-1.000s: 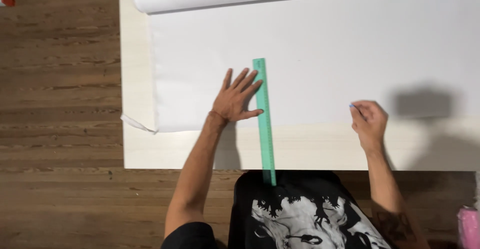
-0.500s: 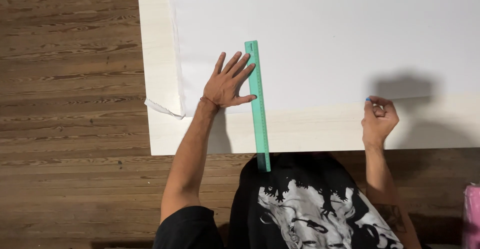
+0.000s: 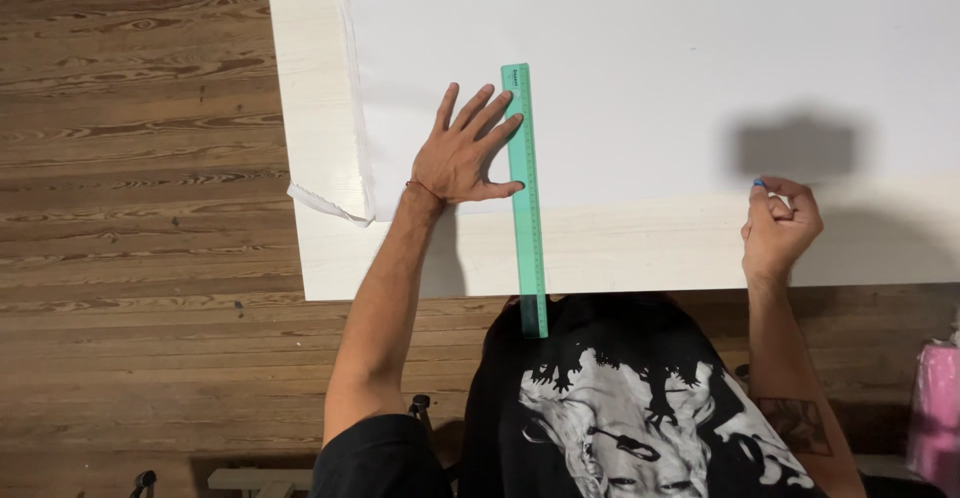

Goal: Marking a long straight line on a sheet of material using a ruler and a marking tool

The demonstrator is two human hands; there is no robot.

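Pressing flat on a wide sheet of white paper (image 3: 640,68), left hand (image 3: 462,153) with fingers fanned out, fingertips and thumb touching the left edge of a long green ruler (image 3: 526,198). Lying lengthwise across the sheet's near edge, that ruler, its far end on the paper, its middle on the bare strip of a pale white table (image 3: 620,253), its near end jutting past the table edge over a black printed shirt (image 3: 620,408). Resting at the sheet's near border well to the right of the ruler, right hand (image 3: 780,226) curled loosely, thumb and forefinger drawn together around something small with a blue tip (image 3: 758,184), too little of it showing to name. Curling up off the table at the sheet's near left corner, a torn flap of paper (image 3: 325,201). Flanking the table on the left, brown wooden floorboards (image 3: 130,208); at the lower right frame edge, a pink object (image 3: 938,403), partly cut off.
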